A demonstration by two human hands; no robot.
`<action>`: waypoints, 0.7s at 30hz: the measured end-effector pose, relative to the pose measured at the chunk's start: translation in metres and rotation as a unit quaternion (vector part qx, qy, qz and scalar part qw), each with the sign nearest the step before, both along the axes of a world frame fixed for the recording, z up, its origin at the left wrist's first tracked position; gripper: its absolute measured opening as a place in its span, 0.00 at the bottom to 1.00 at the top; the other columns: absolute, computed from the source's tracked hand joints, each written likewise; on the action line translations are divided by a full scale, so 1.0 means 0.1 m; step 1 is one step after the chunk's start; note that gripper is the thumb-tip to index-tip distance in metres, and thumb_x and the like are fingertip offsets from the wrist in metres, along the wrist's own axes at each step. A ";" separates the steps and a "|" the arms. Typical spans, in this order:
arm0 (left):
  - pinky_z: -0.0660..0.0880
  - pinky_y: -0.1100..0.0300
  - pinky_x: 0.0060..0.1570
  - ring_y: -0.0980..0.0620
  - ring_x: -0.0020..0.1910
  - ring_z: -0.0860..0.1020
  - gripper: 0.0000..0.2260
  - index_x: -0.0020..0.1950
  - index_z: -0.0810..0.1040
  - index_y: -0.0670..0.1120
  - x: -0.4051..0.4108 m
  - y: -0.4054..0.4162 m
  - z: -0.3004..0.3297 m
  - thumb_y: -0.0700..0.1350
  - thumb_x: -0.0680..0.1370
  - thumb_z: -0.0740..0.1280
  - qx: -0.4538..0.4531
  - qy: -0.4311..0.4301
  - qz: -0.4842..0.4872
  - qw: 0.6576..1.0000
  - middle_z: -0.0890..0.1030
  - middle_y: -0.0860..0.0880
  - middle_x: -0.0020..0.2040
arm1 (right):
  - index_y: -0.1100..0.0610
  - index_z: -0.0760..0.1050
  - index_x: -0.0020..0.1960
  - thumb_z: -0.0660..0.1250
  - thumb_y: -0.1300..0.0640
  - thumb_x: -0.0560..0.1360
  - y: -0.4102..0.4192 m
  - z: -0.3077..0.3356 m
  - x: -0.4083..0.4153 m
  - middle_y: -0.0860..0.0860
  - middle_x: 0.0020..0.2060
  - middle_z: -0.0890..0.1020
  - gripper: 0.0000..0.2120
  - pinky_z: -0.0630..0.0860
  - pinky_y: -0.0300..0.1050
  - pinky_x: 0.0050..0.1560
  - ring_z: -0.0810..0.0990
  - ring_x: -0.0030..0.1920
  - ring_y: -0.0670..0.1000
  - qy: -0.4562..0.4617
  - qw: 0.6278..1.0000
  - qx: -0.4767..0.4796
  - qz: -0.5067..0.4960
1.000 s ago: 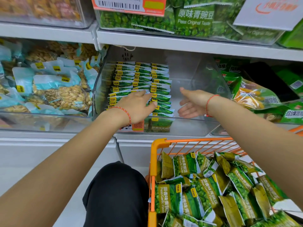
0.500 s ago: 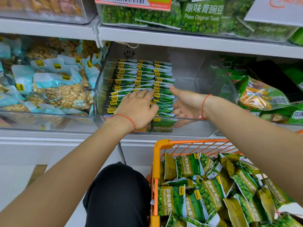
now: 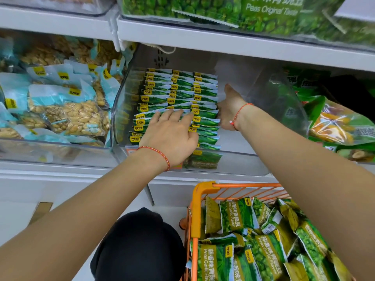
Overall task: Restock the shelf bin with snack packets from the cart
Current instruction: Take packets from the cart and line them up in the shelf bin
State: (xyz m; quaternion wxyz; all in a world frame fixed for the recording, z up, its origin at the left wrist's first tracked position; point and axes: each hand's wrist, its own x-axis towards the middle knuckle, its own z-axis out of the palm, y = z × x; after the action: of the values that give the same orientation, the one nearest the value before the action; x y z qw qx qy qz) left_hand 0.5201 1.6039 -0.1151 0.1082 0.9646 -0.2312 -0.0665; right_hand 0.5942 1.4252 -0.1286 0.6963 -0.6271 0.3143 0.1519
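My left hand (image 3: 172, 136) lies flat and open on the packets (image 3: 178, 102) inside the bin (image 3: 243, 153); my right hand (image 3: 229, 110) presses their right side, grip hidden.

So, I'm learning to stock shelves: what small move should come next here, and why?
Probably draw the right hand back to the cart for more packets. The rows in the bin look squared under the left hand, the bin's right side is bare, and neither hand holds a packet.
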 end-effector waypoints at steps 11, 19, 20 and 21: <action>0.47 0.50 0.74 0.49 0.75 0.54 0.24 0.76 0.58 0.51 0.00 -0.01 -0.03 0.51 0.80 0.52 -0.023 -0.023 0.006 0.999 0.59 0.49 0.76 | 0.57 0.65 0.69 0.42 0.35 0.78 -0.07 -0.10 0.39 0.58 0.63 0.74 0.33 0.69 0.55 0.66 0.74 0.61 0.59 -0.039 0.954 -0.279 0.101; 0.52 0.53 0.72 0.48 0.74 0.58 0.24 0.77 0.57 0.50 -0.04 -0.01 0.03 0.50 0.80 0.53 -0.028 -0.017 0.004 0.999 0.61 0.49 0.76 | 0.58 0.70 0.67 0.43 0.30 0.76 -0.11 0.04 0.30 0.57 0.59 0.78 0.38 0.75 0.51 0.58 0.79 0.56 0.57 0.013 0.968 -0.245 0.049; 0.52 0.53 0.72 0.49 0.74 0.57 0.24 0.76 0.57 0.50 -0.04 -0.01 0.02 0.50 0.80 0.54 -0.028 -0.015 0.004 0.999 0.61 0.49 0.76 | 0.59 0.67 0.70 0.43 0.31 0.76 -0.14 0.01 0.33 0.57 0.62 0.76 0.39 0.74 0.50 0.60 0.77 0.59 0.57 -0.010 0.972 -0.235 0.022; 0.51 0.54 0.73 0.49 0.75 0.57 0.24 0.76 0.57 0.50 -0.04 -0.01 0.03 0.50 0.80 0.54 -0.028 -0.011 0.004 1.000 0.60 0.50 0.76 | 0.58 0.64 0.73 0.43 0.31 0.77 -0.15 -0.01 0.36 0.56 0.64 0.74 0.38 0.72 0.50 0.63 0.75 0.61 0.55 -0.025 0.978 -0.205 0.000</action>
State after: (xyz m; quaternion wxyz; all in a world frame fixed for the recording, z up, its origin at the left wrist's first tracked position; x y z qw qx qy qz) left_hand 0.5164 1.6032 -0.1125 0.1330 0.9627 -0.2304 -0.0488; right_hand 0.6298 1.4103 -0.1300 0.5605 -0.7603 0.3210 0.0686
